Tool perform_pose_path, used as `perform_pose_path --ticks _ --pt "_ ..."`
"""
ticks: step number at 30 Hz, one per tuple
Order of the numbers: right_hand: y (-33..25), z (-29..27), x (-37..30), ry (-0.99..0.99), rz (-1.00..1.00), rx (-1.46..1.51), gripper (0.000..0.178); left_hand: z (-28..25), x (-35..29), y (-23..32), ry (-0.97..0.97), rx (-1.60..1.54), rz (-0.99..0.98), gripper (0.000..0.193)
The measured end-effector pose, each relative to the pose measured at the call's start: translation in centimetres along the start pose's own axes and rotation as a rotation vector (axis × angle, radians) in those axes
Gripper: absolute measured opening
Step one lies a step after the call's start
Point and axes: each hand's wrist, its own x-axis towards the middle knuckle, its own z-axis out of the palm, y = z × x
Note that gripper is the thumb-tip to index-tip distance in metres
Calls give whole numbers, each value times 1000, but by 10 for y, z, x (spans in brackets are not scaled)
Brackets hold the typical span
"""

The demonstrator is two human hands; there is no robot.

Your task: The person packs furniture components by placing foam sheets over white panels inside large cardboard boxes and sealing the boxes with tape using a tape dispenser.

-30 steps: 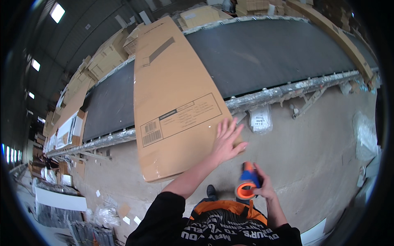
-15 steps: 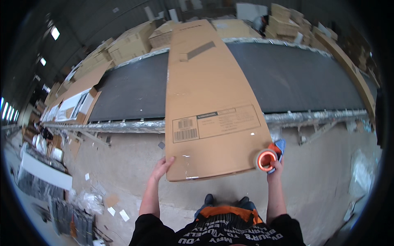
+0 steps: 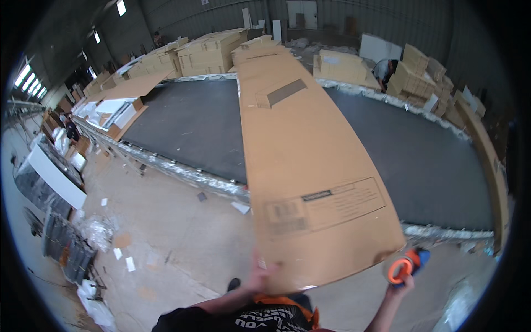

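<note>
A long, flat cardboard box (image 3: 315, 144) lies across the dark conveyor belt, its near end reaching out over the belt's edge toward me. My left hand (image 3: 261, 275), smeared by motion, grips that near end at its left edge. Held in my right hand (image 3: 408, 282) is a tape dispenser (image 3: 406, 266) with an orange-cored roll and a blue part, close beside the box's near right corner. Printing and a label panel show on the box's top face. The undersides of the box and the fingers beneath it are hidden.
The conveyor belt (image 3: 193, 130) runs left to right, with plastic wrap along its edges. An opened carton with white panels (image 3: 113, 113) sits at left. Stacked cartons (image 3: 207, 52) and another person (image 3: 383, 72) are beyond the belt. A long carton (image 3: 487, 171) stands at right.
The view has turned and tilted upward. The box's near end now lies nearer and farther right in view. My left hand stays at its left edge; the tape dispenser stays in my right.
</note>
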Motion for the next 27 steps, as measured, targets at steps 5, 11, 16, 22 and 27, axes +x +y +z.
perform_pose_path --ticks 5,11,16,22,27 --pt "-144 -186 49 119 -421 -2 50 306 85 -141 -840 194 -522 83" --pt "-113 -126 45 160 -605 21 60 408 119 -25 -1593 522 100 66" --pt "6 115 81 87 -382 56 52 178 254 106 -745 847 196 43" --pt "163 268 133 -25 -161 -3 48 -209 365 280 661 566 463 68" --pt "232 420 115 4 -132 -83 34 -337 456 390 1006 791 448 78"
